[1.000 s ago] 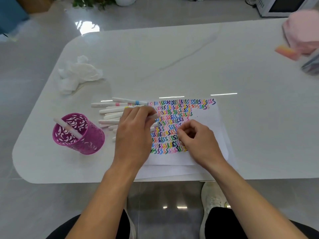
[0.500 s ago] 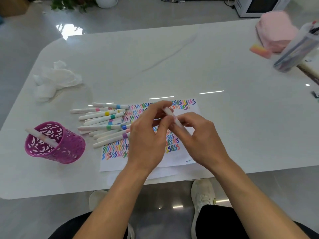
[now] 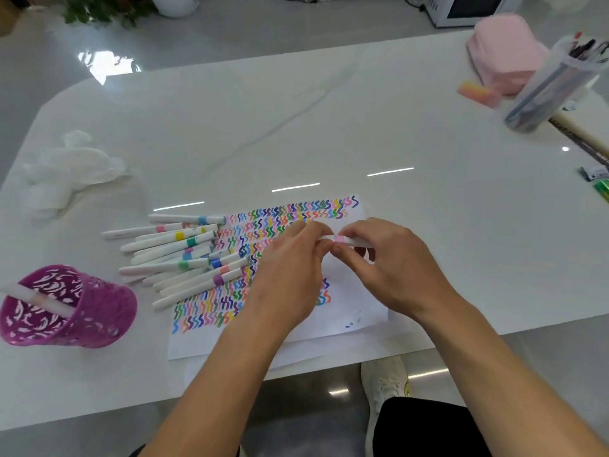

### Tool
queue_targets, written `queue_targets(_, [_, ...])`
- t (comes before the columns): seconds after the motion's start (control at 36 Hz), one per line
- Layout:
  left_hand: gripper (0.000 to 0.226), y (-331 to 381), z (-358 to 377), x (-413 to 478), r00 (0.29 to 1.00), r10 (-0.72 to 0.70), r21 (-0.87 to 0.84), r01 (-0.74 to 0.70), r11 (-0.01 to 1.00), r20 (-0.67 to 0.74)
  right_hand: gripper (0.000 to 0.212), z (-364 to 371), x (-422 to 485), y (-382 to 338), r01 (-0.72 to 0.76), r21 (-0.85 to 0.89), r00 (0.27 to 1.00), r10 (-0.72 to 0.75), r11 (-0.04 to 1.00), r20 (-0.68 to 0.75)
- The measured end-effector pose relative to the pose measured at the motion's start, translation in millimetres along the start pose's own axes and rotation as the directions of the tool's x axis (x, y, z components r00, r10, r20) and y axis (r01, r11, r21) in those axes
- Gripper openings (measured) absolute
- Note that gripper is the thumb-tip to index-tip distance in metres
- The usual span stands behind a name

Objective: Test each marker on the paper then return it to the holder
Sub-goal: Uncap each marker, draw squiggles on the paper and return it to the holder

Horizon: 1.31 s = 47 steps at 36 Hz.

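My left hand (image 3: 290, 258) and right hand (image 3: 389, 265) are pinching a pink-banded marker (image 3: 339, 239); a lone marker (image 3: 36, 300) is sitting in the holder (image 3: 99, 311) at eight o'clock. The pile (image 3: 184, 255) at nine o'clock is probably waiting.

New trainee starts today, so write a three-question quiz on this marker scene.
1. True or false: just one marker shows in the holder.
2. The held marker, pinched by the left hand and right hand, has a band that is: A blue, B pink, C green.
3. Fill in: the pile of loose markers lies across the paper's ____ edge.

Key: 1 true; 2 B; 3 left.
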<state>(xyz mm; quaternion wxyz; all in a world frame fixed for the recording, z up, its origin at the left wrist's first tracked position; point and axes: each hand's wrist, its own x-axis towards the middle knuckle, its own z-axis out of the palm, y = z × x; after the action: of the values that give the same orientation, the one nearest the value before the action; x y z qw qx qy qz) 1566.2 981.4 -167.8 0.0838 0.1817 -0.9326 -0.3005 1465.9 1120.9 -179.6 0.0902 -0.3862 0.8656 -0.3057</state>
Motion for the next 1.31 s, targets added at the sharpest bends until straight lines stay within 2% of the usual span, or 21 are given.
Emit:
queue_targets(0.22, [0.019, -14.4, 7.3, 3.0, 1.0, -0.008, -0.041, 0.009, 0.999, 0.013, 0.038, 2.1, 5.3, 2.1, 0.002, -0.122, 0.992, 0.014, 0.993, 0.128])
queue_targets(0.36, [0.019, -18.8, 0.4, 6.1, 1.0, -0.009, -0.074, 0.007, 0.997, -0.016, 0.042, 4.2, 8.8, 0.0, 0.017, -0.175, 0.995, 0.001, 0.984, 0.099])
queue_targets(0.5, [0.019, -24.7, -7.4, 8.8, 0.998, -0.033, -0.081, 0.029, 0.996, -0.051, 0.047, 0.3, 14.6, 1.5, -0.048, -0.181, 0.995, 0.063, 0.982, 0.079])
queue_targets(0.58, [0.021, -25.5, -6.0, 9.4, 0.996, -0.063, -0.066, 0.059, 0.996, -0.07, 0.042, -3.2, 15.6, -0.4, -0.089, -0.1, 0.992, 0.097, 0.991, 0.081])
queue_targets(0.67, [0.019, -25.6, -3.7, 10.6, 0.989, -0.097, -0.056, 0.091, 0.994, -0.112, 0.016, -3.8, 15.1, 0.9, -0.158, 0.056, 0.983, 0.151, 0.986, 0.101])
queue_targets(0.69, [0.018, -26.2, -3.4, 10.8, 0.987, -0.104, -0.049, 0.099, 0.994, -0.124, 0.013, -3.4, 15.5, 2.5, -0.186, 0.122, 0.979, 0.173, 0.975, 0.105])
queue_targets(0.81, [0.014, -31.6, -4.1, 8.5, 0.98, -0.138, -0.006, 0.138, 0.99, -0.144, 0.037, -2.3, 16.6, 8.4, -0.21, 0.334, 0.977, 0.214, 0.919, 0.026])
queue_targets(0.89, [0.011, -36.9, -4.0, 9.2, 0.976, -0.148, -0.004, 0.15, 0.989, -0.157, 0.037, -0.7, 18.0, 10.9, -0.19, 0.45, 0.966, 0.248, 0.873, -0.074])
queue_targets(0.97, [0.012, -39.7, -1.0, 10.0, 0.979, -0.138, 0.006, 0.14, 0.99, -0.15, 0.025, -0.7, 21.5, 12.4, -0.187, 0.609, 0.94, 0.32, 0.771, -0.117])
queue_targets(1.06, [0.014, -43.5, 2.0, 10.1, 0.985, -0.095, 0.055, 0.104, 0.993, -0.146, 0.034, -2.0, 24.4, 15.2, -0.223, 0.779, 0.92, 0.391, 0.586, -0.031])
queue_targets(1.11, [0.015, -48.8, 2.5, 10.1, 0.988, -0.059, 0.101, 0.074, 0.992, -0.145, 0.034, -1.7, 24.5, 19.5, -0.218, 0.806, 0.923, 0.384, 0.55, -0.013])
queue_targets(1.19, [0.016, -55.8, 3.0, 10.1, 0.99, -0.03, 0.142, 0.05, 0.989, -0.138, 0.027, 3.3, 24.4, 25.3, -0.182, 0.768, 0.937, 0.345, 0.614, -0.053])
queue_targets(1.31, [0.017, -61.2, 5.3, 9.6, 0.991, -0.006, 0.144, 0.025, 0.989, -0.136, 0.005, 14.9, 28.3, 29.1, -0.175, 0.731, 0.929, 0.358, 0.659, -0.1])
